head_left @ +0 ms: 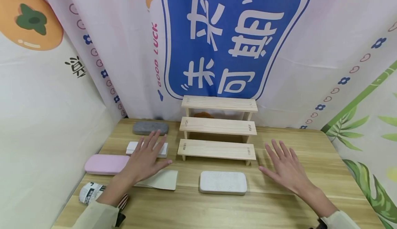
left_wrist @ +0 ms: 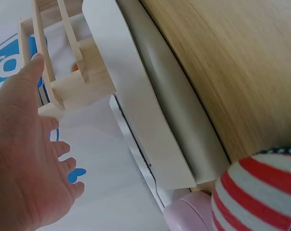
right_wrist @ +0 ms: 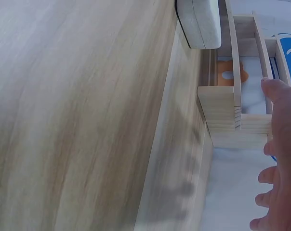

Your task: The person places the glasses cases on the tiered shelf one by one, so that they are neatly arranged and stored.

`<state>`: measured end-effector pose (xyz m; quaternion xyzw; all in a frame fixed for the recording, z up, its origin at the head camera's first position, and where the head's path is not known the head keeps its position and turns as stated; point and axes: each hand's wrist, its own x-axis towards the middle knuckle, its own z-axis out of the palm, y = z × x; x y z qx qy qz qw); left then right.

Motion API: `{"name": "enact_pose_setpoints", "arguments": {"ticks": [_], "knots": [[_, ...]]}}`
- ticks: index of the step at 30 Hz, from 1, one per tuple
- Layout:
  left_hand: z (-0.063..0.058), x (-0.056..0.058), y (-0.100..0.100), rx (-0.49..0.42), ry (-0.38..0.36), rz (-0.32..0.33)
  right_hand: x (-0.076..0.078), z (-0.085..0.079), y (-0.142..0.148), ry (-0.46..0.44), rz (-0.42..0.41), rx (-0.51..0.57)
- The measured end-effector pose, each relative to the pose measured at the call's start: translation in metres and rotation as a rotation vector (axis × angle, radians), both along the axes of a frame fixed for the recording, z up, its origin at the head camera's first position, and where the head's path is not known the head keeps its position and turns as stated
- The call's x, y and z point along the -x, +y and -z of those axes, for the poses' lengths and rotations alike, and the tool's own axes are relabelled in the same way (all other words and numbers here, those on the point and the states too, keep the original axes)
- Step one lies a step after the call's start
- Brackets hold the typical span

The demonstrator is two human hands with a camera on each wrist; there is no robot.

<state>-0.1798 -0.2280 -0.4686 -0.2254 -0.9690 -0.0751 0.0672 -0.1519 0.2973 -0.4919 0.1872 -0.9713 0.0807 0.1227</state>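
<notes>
Head view: found left hand (head_left: 147,158) spread, fingers extended, near the white box (head_left: 132,148) and pale case (head_left: 163,180), gripping nothing; found right hand (head_left: 286,170) likewise spread over the counter (head_left: 198,211), right of the wooden shelf (head_left: 217,149). Located white case (head_left: 223,182) lying flat on the counter, just in front of the lowest tier — apart from both hands. Logged grey case (head_left: 145,128), pink case (head_left: 107,164) and patterned case (head_left: 90,192) at left. Would advise taking one case at a time, thumb opposing fingers across the long sides, lifting level — without knocking the shelf.
</notes>
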Motion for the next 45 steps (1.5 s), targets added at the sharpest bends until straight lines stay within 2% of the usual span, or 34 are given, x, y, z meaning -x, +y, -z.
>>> {"name": "enact_pose_setpoints", "arguments": {"ticks": [9,14,23,29,39,45], "knots": [[-0.006,-0.004,0.012,-0.014,0.044,0.055,0.004,0.0,-0.005,0.018,-0.035,0.009],[-0.006,-0.006,0.018,-0.029,0.038,0.084,0.004,0.0,-0.009,0.024,-0.057,0.018],[-0.003,-0.008,0.032,-0.045,0.076,0.156,0.006,0.0,-0.015,0.015,-0.093,0.046],[0.002,-0.01,0.042,-0.096,0.125,0.222,0.008,0.002,-0.019,0.074,-0.133,0.068],[0.007,-0.016,0.06,-0.239,0.079,0.303,0.014,0.009,-0.025,0.108,-0.165,0.124],[0.013,-0.021,0.072,-0.272,0.045,0.335,0.02,0.014,-0.027,0.115,-0.183,0.178]]}}
